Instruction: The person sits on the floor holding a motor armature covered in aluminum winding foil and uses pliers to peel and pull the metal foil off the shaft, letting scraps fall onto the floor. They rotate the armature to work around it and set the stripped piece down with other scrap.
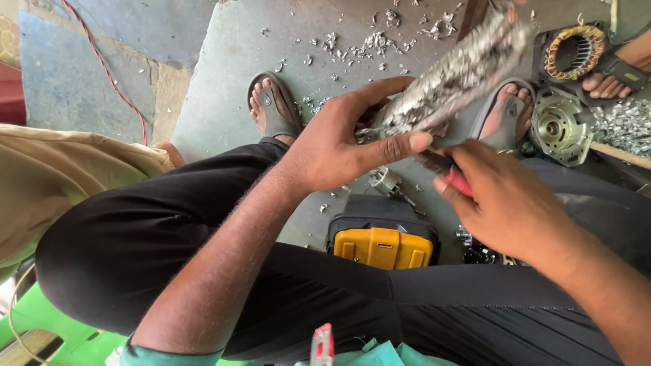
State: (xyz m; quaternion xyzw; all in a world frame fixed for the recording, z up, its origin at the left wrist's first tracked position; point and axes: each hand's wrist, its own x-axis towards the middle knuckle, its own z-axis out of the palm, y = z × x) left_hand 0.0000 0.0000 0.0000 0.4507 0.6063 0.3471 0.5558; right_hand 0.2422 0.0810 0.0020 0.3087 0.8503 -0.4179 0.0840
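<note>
Grey-green concrete floor (224, 81) fills the upper half of the frame, littered with silvery metal shavings (380, 42) toward top centre; a red wire (108, 71) runs down the upper left. We see our left hand (339, 146) at centre, fingers curled and thumb pressed along the lower end of a long bundle of shiny metal strips (461, 71), which slants up to the upper right and is blurred at its far end. Our right hand (502, 203) sits just right of centre, closed round a red-handled tool (451, 177); its dark tip meets the bundle's lower end just under the left thumb. Tool type: can't tell, mostly hidden by the fingers. Below the hands, between our black-trousered knees, sits a yellow and black box (381, 240). Our feet in grey sandals (274, 108) rest on the floor either side of the bundle. At right edge: a round silver motor housing (559, 125), above it a copper-wound stator (575, 51), and another person's sandalled foot (620, 71) at upper right.
</note>
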